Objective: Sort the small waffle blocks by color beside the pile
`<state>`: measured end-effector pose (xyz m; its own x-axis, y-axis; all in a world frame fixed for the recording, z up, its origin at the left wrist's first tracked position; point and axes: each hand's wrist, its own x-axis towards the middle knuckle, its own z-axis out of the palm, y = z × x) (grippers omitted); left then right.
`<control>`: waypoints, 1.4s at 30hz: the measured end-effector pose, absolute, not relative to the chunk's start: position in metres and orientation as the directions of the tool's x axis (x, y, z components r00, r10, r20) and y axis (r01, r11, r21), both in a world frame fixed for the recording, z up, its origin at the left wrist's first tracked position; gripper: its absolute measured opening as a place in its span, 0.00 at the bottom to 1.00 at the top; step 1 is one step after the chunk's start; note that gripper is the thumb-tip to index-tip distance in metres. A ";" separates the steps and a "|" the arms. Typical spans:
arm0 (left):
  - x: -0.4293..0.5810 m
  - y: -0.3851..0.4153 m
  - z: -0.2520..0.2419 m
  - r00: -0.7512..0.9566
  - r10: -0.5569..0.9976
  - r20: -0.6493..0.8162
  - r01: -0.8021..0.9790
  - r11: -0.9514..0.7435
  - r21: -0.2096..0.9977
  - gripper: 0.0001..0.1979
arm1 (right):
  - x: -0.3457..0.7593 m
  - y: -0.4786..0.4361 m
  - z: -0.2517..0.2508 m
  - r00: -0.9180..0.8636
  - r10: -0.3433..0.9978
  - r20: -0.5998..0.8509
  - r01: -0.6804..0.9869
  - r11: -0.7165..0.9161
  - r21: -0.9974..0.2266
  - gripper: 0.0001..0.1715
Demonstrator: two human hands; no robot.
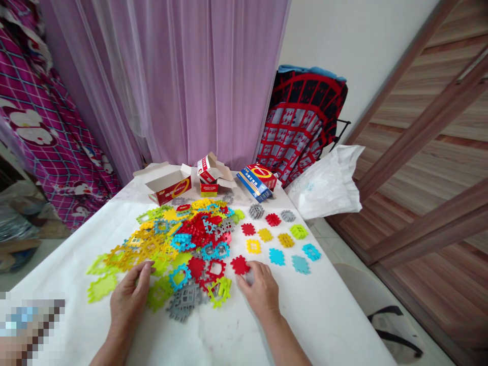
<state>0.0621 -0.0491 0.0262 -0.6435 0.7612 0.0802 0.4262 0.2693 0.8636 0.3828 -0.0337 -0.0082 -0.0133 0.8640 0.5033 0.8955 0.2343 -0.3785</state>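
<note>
A heap of flat plastic interlocking tiles [183, 236] in red, yellow, green, blue and grey lies on the white table [324, 315]. To its right, several single tiles [280, 239] are laid out apart in rows. My right hand [259, 290] rests on the table with its fingertips on a red tile [240, 265] at the heap's near right edge. My left hand [129, 297] lies at the heap's near left edge, fingers curled over yellow-green tiles [102, 287]. Whether it grips one is hidden.
Opened red and white cartons [171, 185] and a blue and red box [257, 180] stand at the table's far edge. A white plastic bag [328, 185] lies at the far right corner. Purple curtains hang behind, and a chair with a red patterned cover [301, 127] stands beyond.
</note>
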 end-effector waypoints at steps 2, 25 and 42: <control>0.062 -0.049 0.026 -0.642 0.761 0.092 0.432 0.260 0.864 0.24 | 0.383 -0.034 -0.009 0.013 0.852 0.523 0.893 0.226 -0.390 0.15; 0.064 -0.049 0.027 -0.673 0.739 -0.016 0.320 0.310 0.895 0.27 | 0.389 0.078 0.021 0.310 0.816 0.488 0.924 -0.136 -0.358 0.16; 0.065 -0.049 0.034 -0.676 0.732 -0.085 0.279 0.362 0.890 0.28 | 0.383 0.077 0.031 0.338 0.901 0.273 0.923 -0.260 -0.284 0.18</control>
